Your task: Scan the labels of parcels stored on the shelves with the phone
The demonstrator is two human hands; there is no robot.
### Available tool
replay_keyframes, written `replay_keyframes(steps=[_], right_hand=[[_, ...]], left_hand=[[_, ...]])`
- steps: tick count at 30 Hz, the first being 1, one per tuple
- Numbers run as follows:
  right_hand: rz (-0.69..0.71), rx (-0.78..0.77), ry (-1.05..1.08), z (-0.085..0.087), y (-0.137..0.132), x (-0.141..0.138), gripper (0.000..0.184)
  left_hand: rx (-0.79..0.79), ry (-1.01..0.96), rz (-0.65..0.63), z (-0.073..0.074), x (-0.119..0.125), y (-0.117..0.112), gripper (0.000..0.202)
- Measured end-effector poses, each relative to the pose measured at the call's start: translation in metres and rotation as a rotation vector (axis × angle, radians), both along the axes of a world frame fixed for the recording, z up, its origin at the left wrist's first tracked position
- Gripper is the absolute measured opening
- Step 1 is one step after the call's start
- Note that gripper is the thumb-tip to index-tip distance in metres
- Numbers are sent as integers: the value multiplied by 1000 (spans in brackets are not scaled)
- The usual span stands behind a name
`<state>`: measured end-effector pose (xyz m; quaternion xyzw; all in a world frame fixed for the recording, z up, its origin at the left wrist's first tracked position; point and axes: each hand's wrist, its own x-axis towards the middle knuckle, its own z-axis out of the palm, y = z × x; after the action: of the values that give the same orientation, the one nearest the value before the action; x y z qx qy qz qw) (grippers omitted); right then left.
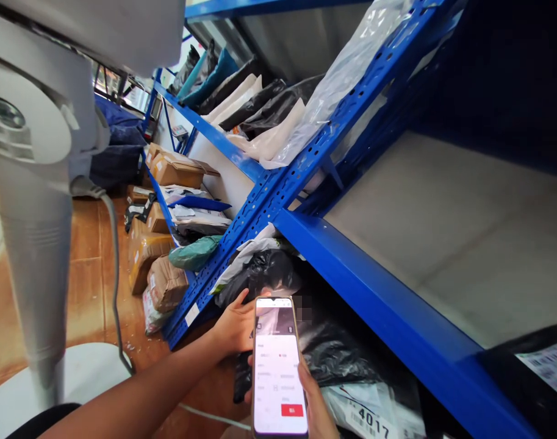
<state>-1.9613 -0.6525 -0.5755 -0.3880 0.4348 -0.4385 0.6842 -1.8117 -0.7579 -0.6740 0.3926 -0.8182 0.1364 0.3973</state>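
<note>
My right hand [315, 399] grips a smartphone [278, 372] upright. Its lit screen has a camera picture at the top, a white form below and a red button. Behind the phone, my left hand [235, 326] reaches to a black plastic parcel [269, 271] on the lower part of the shelf. Its visible fingers are stretched and apart against the parcel; the phone hides the rest. More black plastic bags [337, 350] lie to the right of the phone. Below them is a clear-and-white bag [370, 405] with a label reading 4017.
A blue metal rack [351, 274] slants across the view, its upper shelf lined with bagged parcels [260, 110]. Cardboard boxes [152, 250] stand on the floor at its far end. Close on the left rises a white fan stand [31, 244] with a grey cable [116, 274].
</note>
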Motion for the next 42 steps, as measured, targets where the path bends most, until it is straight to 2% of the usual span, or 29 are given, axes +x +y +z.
replay_keyframes(steps=[4,9,19,27,31,36,39,42], right_hand=[[-1,43,-4,-2,4,6,81],[35,96,1,-2,4,4,77],[4,60,-25,-3,4,8,75],[-19,66,-22,-6,4,8,79],[-47,87,-17,-11,3,5,77],[-75,53,-59,-14,5,5,77],[-95,15,-67,-11,8,6,81],[-129,-40,-85,-6,13,3,75]], left_hand=[[87,-25,-13,2,1,0,59],[72,2,-55,8,4,3,56],[165,77,-153,20,5,9,55],[157,50,-119,21,6,10,59],[98,-10,-128,26,11,25,54],[194,-77,-208,38,15,47,59],[257,-63,-188,38,8,50,46],[284,-15,-168,41,0,56,40]])
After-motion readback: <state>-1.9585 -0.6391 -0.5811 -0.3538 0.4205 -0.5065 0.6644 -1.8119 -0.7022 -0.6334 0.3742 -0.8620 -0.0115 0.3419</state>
